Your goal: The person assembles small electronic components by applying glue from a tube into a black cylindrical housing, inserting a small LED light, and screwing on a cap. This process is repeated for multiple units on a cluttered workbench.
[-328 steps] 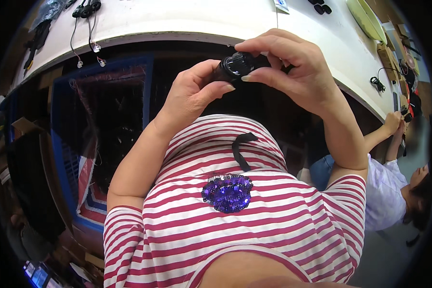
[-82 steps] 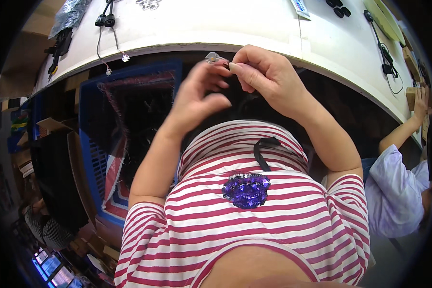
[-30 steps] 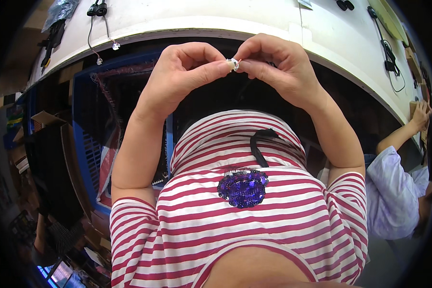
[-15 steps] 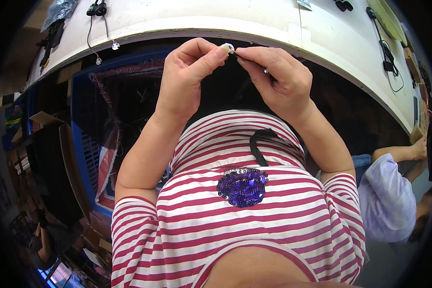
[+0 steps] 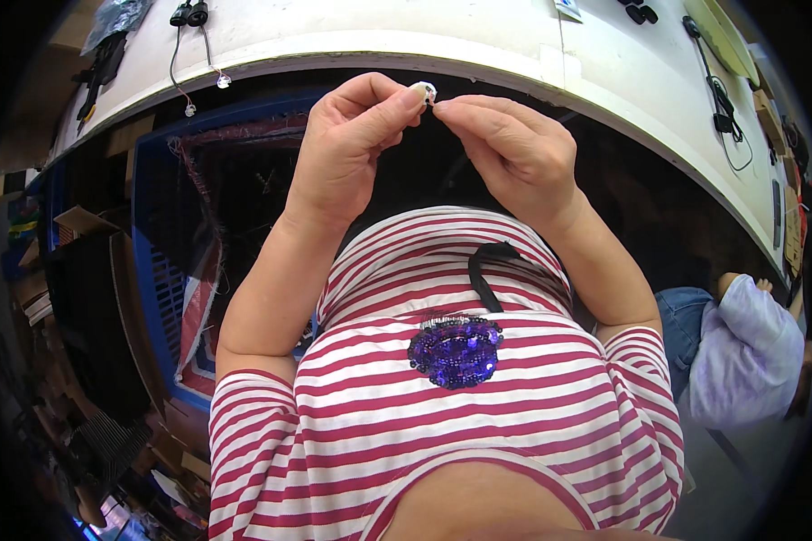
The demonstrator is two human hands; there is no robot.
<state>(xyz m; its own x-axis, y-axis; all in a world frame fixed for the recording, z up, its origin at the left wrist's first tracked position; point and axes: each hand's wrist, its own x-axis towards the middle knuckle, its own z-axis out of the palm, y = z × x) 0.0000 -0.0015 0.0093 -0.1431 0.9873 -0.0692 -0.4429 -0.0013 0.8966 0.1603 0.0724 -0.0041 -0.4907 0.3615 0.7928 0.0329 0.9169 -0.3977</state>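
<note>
Between the thumb and index finger of my left hand (image 5: 347, 135) is a small white part (image 5: 429, 92) with dark spots, held up just off the table's edge. My right hand (image 5: 519, 140) is closed in a pinch, its fingertips almost touching the part's lower right side. A thin reddish strand seems to show between the two, but what the right fingers grip is too small to name. Two similar small white pieces, one a white piece (image 5: 224, 81), hang on thin wires from black cables (image 5: 189, 14) at the left of the table.
A white table (image 5: 334, 52) curves across the far side. Below it at left stands a blue plastic crate (image 5: 144, 243) with a cloth-edged lining. Another black cable (image 5: 722, 117) lies at the table's right. A person in a pale shirt (image 5: 749, 352) is close on my right.
My right hand has shifted slightly left and turned; a shiny bit seen under its fingers before is now hidden. The left hand keeps its hold. The person at right has drawn their arm in.
</note>
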